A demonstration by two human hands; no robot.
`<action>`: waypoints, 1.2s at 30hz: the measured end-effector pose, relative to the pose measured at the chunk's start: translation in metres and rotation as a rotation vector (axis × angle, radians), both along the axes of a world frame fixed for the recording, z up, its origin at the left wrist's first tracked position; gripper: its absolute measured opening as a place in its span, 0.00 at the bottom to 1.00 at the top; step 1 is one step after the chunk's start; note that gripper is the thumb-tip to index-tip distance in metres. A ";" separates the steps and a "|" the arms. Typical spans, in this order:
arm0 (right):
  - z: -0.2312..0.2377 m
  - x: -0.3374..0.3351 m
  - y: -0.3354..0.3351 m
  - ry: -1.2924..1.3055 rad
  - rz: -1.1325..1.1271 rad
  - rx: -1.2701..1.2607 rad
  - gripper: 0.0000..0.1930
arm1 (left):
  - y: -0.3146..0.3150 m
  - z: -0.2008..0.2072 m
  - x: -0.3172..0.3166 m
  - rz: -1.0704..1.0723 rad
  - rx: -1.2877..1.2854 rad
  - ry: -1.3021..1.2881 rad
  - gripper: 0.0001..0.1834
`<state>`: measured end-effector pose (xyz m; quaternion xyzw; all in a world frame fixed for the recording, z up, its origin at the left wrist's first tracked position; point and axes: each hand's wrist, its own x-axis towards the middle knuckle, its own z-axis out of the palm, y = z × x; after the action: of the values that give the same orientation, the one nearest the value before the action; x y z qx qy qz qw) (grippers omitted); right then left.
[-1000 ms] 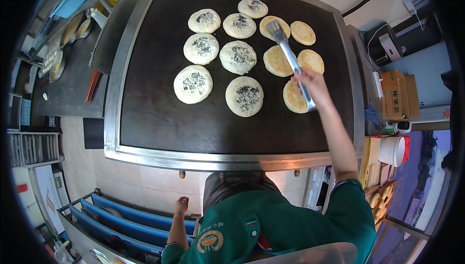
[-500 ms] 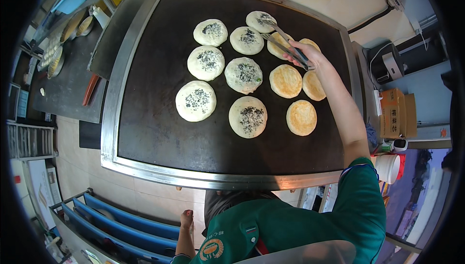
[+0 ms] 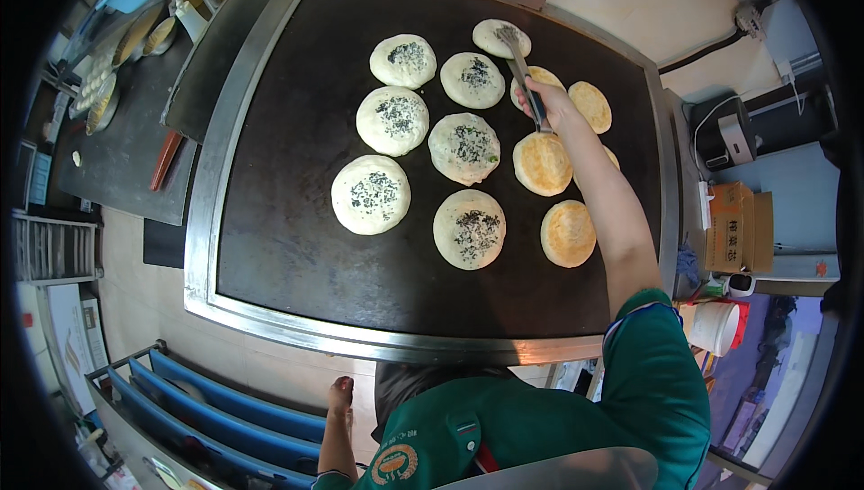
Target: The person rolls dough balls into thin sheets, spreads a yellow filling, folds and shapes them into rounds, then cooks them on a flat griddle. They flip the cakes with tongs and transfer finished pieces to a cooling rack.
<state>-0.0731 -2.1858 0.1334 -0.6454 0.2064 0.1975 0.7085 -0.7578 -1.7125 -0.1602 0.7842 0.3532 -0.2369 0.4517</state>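
My right hand (image 3: 547, 105) is closed around a pair of metal tongs (image 3: 519, 65) above the right side of the dark griddle (image 3: 288, 260). The tongs' tips are over the farthest sesame-topped flatbread (image 3: 490, 35); whether they grip it I cannot tell. Just under the hand lie a golden-brown flatbread (image 3: 543, 166) and another, partly hidden one (image 3: 544, 78). Several pale flatbreads with black sesame, one of them a large round (image 3: 371, 195), lie to the left and middle. My left hand (image 3: 340, 395) hangs low beside my body, fingers curled, with nothing visible in it.
A metal rim (image 3: 360, 341) borders the griddle. At the left stands a dark worktable (image 3: 126, 170) with a brown-handled tool (image 3: 166, 161) and pans. Blue dividers (image 3: 234, 409) stand at the lower left. A cardboard box (image 3: 731, 224) and white bucket (image 3: 715, 326) are at the right.
My right hand has turned and drawn slightly left, and the tongs' arms now appear closer together over the farthest flatbread. The view has shifted slightly; a golden flatbread at the right shows more.
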 end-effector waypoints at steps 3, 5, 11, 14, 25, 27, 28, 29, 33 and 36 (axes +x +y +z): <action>-0.008 0.006 0.002 -0.210 -0.124 -0.340 0.13 | 0.009 0.001 -0.005 0.120 -0.015 0.009 0.11; -0.004 -0.001 -0.001 -0.485 -0.063 -0.860 0.16 | 0.015 0.000 -0.012 0.090 -0.030 -0.046 0.11; 0.021 -0.095 -0.015 -0.510 0.231 -0.870 0.18 | 0.029 -0.018 -0.022 -0.069 -0.003 0.062 0.15; 0.040 -0.163 -0.037 -0.171 0.230 -0.200 0.14 | 0.030 -0.027 -0.020 -0.068 0.041 0.046 0.16; -0.001 -0.102 0.018 -0.172 0.057 -0.083 0.11 | 0.023 -0.004 -0.012 -0.078 -0.015 -0.011 0.18; -0.003 -0.117 0.022 -0.413 0.009 -0.409 0.15 | 0.024 -0.001 -0.025 0.019 -0.040 0.073 0.18; -0.001 -0.125 0.024 -0.672 0.046 -0.837 0.22 | 0.025 0.000 -0.032 0.003 -0.026 0.022 0.18; 0.000 -0.135 0.029 -0.740 0.050 -0.990 0.25 | 0.025 0.000 -0.039 -0.021 -0.011 0.045 0.18; 0.010 -0.166 0.052 -0.762 0.207 -1.071 0.31 | 0.029 -0.008 -0.054 -0.027 -0.005 0.195 0.18; 0.026 -0.172 0.055 -0.325 0.246 -0.441 0.25 | 0.030 -0.015 -0.056 -0.085 0.038 0.186 0.19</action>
<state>-0.2449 -2.1309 0.1592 -0.8270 0.0486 0.1262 0.5456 -0.8134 -1.6827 -0.1755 0.7816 0.3645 -0.3208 0.3917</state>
